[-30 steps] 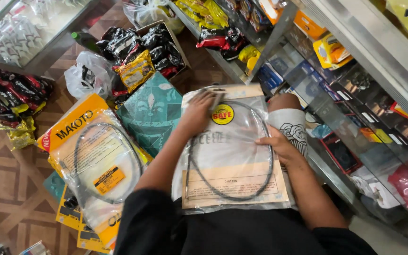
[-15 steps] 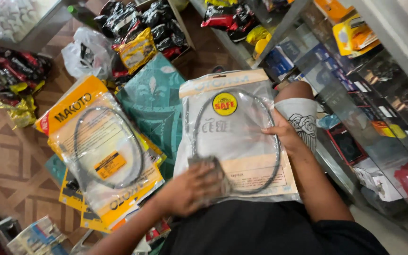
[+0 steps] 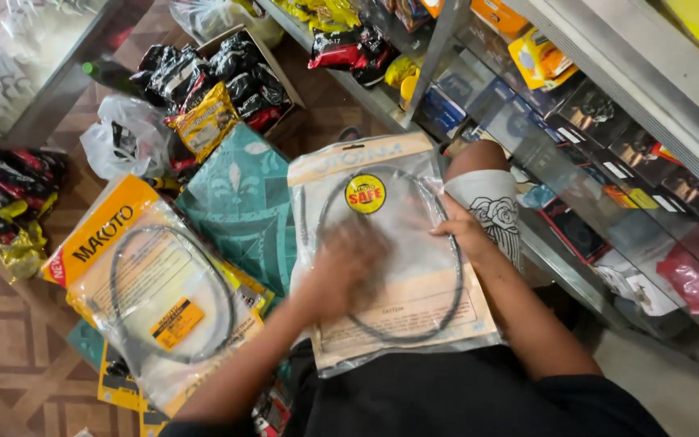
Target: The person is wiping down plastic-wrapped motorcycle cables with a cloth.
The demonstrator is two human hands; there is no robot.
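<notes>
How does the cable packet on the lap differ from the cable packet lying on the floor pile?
The lap packet has a pale cream header and a round yellow sticker near its top; the floor packet has an orange header and a rectangular yellow label. The lap packet is under both hands, the blurred left hand on its face and the right hand at its edge; the floor packet lies untouched. Both are clear bags holding a coiled black cable.

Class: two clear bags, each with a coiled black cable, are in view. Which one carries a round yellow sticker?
The bag on the person's lap, under both hands. The orange-topped bag on the floor has a rectangular orange label instead.
</notes>
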